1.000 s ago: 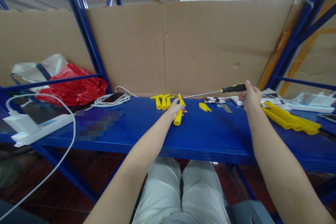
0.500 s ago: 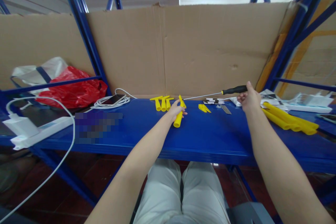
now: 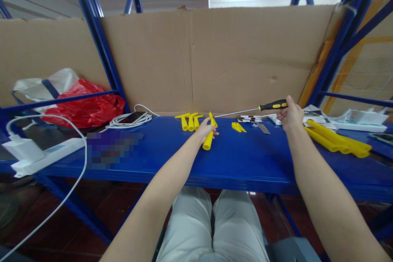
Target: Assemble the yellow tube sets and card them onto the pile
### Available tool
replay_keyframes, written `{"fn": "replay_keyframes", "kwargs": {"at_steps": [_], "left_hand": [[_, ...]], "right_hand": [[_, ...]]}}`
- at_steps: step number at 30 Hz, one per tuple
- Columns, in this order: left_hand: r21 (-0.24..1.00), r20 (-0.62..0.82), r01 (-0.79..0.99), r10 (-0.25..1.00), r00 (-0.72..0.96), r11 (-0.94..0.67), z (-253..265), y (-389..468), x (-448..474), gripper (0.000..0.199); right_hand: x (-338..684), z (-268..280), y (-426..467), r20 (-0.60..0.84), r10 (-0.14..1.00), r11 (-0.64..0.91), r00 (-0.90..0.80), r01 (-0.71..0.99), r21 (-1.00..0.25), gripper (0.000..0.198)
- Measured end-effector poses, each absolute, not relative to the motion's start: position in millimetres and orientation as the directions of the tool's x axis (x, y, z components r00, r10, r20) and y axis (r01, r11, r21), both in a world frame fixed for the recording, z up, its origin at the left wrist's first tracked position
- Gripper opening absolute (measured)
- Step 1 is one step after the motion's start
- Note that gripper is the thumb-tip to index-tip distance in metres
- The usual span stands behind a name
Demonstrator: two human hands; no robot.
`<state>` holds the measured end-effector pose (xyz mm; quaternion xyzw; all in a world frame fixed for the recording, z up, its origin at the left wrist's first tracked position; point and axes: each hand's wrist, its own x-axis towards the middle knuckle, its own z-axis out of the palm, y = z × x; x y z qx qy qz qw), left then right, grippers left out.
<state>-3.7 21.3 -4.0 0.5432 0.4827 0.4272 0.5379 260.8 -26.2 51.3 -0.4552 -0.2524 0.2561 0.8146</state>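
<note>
My left hand point(image 3: 205, 130) is closed around a yellow T-shaped handle point(image 3: 208, 142), tilted with its round end towards me. My right hand point(image 3: 291, 114) pinches the butt of a long screwdriver point(image 3: 272, 105) with a black and yellow grip. Its thin shaft runs left to the head of the yellow handle; the tip is hidden by my left hand. Left of my left hand, several like yellow T-shaped handles point(image 3: 190, 123) lie in a row. Between my hands are small yellow flat pieces point(image 3: 238, 127), tiny metal bits point(image 3: 255, 125) and a grey metal blade point(image 3: 263, 128).
Several yellow tubes point(image 3: 337, 141) lie at the right. A coiled white cable point(image 3: 130, 119), a red bag point(image 3: 87, 104) and a white power strip point(image 3: 50, 157) are at the left. Cardboard point(image 3: 230, 57) stands along the back of the blue table point(image 3: 239, 163).
The screwdriver has turned about its axis, so yellow patches now show on its grip. My right hand has shifted very slightly; my left hand keeps its place on the yellow handle.
</note>
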Motion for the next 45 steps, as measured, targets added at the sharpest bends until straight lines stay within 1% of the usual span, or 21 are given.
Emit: {"fn": "replay_keyframes", "kwargs": {"at_steps": [6,13,16,20,23,29,37,41,45], "left_hand": [[0.995,-0.061,0.087,0.983,0.175,0.046,-2.7,18.1,-3.4,0.080],[0.994,-0.060,0.101,0.983,0.171,0.043,-3.4,20.2,-4.2,0.079],[0.995,-0.058,0.095,0.984,0.167,0.042,-3.1,19.9,-4.3,0.078],[0.995,-0.072,0.082,0.985,0.159,0.060,-0.4,17.1,-3.9,0.080],[0.995,-0.079,0.076,0.985,0.154,0.067,1.0,15.6,-3.6,0.080],[0.996,-0.072,0.071,0.986,0.152,0.062,1.2,15.5,-3.5,0.079],[0.994,-0.079,0.083,0.983,0.168,0.066,2.2,14.4,-3.3,0.080],[0.994,-0.076,0.089,0.983,0.168,0.062,1.0,15.1,-2.2,0.081],[0.994,-0.064,0.096,0.980,0.186,0.047,-0.5,15.7,-0.8,0.081]], "right_hand": [[260.4,53.2,-26.1,0.139,0.645,0.456,0.752,-0.232,-0.859,0.032],[260.1,51.6,-28.7,0.193,0.641,0.499,0.743,-0.212,-0.840,0.037],[258.3,53.6,-30.5,0.186,0.652,0.493,0.735,-0.224,-0.840,0.036],[255.7,58.5,-32.6,0.126,0.719,0.436,0.683,-0.303,-0.847,0.032],[255.7,58.8,-31.8,0.118,0.751,0.413,0.650,-0.323,-0.851,0.033],[257.1,53.8,-28.5,0.168,0.714,0.477,0.680,-0.297,-0.827,0.035],[258.2,52.9,-26.4,0.140,0.691,0.470,0.709,-0.294,-0.832,0.035],[259.2,51.9,-23.6,0.147,0.670,0.504,0.728,-0.300,-0.810,0.033],[256.9,55.3,-26.6,0.130,0.618,0.560,0.775,-0.319,-0.764,0.030]]}}
